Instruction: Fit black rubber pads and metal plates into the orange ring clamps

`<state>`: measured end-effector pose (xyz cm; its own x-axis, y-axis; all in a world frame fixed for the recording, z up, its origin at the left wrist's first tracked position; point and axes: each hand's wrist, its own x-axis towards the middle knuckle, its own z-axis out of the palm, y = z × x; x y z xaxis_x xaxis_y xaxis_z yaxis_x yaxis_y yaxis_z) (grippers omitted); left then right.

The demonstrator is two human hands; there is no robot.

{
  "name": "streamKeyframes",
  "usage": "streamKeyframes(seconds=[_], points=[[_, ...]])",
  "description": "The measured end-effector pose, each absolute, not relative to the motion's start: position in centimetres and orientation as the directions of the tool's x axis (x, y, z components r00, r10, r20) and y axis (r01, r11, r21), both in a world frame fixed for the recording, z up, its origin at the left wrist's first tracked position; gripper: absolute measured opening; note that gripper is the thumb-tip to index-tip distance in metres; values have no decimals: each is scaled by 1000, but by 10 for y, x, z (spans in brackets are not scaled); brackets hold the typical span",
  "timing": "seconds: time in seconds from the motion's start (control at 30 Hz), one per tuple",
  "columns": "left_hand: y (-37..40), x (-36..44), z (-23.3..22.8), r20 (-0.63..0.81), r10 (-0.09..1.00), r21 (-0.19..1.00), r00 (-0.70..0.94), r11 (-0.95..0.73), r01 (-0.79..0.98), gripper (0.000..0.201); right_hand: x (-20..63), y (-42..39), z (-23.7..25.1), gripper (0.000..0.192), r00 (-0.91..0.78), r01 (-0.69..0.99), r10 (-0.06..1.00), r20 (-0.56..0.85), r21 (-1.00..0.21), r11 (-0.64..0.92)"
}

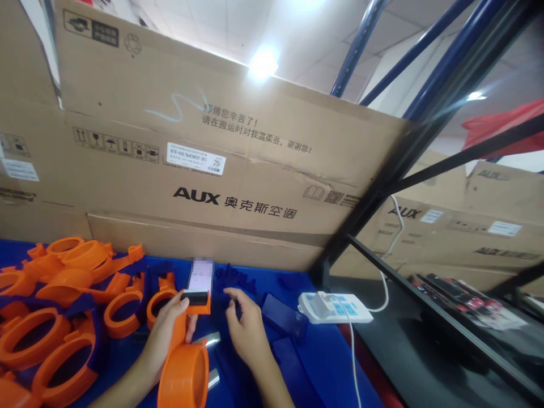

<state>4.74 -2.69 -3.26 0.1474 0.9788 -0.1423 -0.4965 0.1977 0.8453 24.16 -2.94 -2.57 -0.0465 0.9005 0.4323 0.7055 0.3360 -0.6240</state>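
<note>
Warehouse workshop, stacked cardboard cartons (238, 170), blue steel racking (429, 85)

Orange rings (63, 294) crowd left; cardboard box (204, 170) walls off behind
</note>
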Motion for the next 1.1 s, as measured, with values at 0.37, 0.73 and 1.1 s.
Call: streamKeyframes(seconds=[0.37, 0.73, 1.1], points=[[-30, 54, -27, -92, 967, 897, 237, 184, -401, 54, 242, -32, -16, 19, -37, 169, 903, 428, -888, 427], [-29, 50, -37, -252, 906, 803, 340, 392, -449, 69, 238, -35, -11, 18, -101, 297, 853, 511, -803, 516], [-8, 41, -56, -263, 857, 773, 443, 462, -434, 67, 223, -46, -10, 8, -95, 163, 877, 472, -861, 481]])
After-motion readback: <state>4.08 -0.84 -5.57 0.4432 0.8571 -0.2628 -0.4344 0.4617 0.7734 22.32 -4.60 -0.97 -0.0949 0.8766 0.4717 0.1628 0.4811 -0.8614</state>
